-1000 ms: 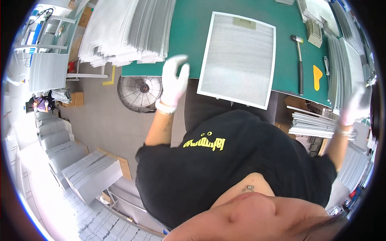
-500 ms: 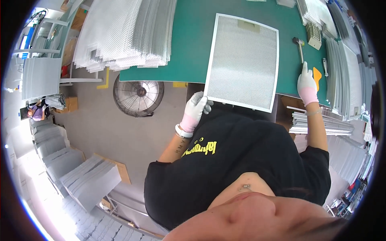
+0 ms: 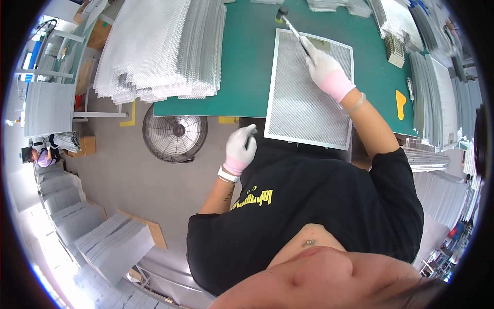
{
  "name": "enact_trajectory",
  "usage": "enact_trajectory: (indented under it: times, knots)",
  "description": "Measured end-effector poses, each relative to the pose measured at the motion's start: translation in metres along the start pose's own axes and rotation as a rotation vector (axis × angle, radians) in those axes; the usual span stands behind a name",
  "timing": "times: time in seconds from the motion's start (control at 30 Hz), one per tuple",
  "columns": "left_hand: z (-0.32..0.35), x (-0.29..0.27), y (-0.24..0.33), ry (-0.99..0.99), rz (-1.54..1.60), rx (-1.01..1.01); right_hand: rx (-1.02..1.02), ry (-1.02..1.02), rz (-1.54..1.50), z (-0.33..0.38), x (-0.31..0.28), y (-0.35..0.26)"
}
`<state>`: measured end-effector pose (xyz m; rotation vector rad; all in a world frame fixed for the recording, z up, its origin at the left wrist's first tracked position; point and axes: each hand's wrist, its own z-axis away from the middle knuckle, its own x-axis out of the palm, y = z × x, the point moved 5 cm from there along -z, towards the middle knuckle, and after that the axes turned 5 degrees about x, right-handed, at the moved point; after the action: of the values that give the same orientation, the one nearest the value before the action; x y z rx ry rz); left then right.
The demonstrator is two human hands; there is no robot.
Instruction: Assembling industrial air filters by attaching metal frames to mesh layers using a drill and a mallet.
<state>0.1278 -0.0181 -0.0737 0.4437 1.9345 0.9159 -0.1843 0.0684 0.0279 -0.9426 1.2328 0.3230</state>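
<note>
A framed metal mesh panel (image 3: pixel 301 98) lies on the green table, its near edge overhanging the table's front. My right hand (image 3: pixel 324 64), in a white glove with a pink cuff, is closed around the handle of a small mallet (image 3: pixel 282 14). The mallet's dark head points up and left, past the panel's far left corner. My left hand (image 3: pixel 241 148), gloved the same way, hangs off the table beside the panel's near left corner. It is apart from the panel and empty, its fingers loosely bent with a gap from the thumb.
Tall stacks of mesh sheets (image 3: pixel 149 46) fill the table's left side. At right lie an orange scraper (image 3: pixel 400 105), a tool with a pale handle (image 3: pixel 409 88), a small slotted block (image 3: pixel 395 51) and stacked panels (image 3: pixel 429 98). A round floor fan (image 3: pixel 175 131) stands below the table's left part.
My right hand has lifted the mallet off the table's right side and carried it left over the panel. My left hand has let go of the panel's near left corner and moved slightly away.
</note>
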Motion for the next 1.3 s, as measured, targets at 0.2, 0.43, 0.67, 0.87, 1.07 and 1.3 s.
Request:
enact_trajectory:
  times: [0.2,0.43,0.67,0.87,1.07,1.3]
  knots:
    - [-0.048,-0.005,0.036,0.026,-0.516,0.363,-0.014,0.001,0.001,-0.006,0.005,0.019]
    - [-0.104,0.006,0.054,-0.211,-0.571,0.677,0.079,0.543,-0.079,0.078,-0.052,0.108]
    - [-0.123,-0.007,0.070,-0.401,-0.586,0.729,0.303,0.253,-0.048,0.101,-0.057,0.149]
    - [-0.189,-0.083,0.248,-0.483,-0.884,0.801,0.256,0.475,-0.175,0.118,-0.077,0.181]
    - [-0.233,-0.032,0.298,-0.651,-0.844,0.982,0.323,0.517,-0.465,0.157,-0.097,0.196]
    - [-0.243,-0.003,0.259,-0.232,-0.251,1.065,0.201,0.359,-0.424,0.234,-0.158,0.156]
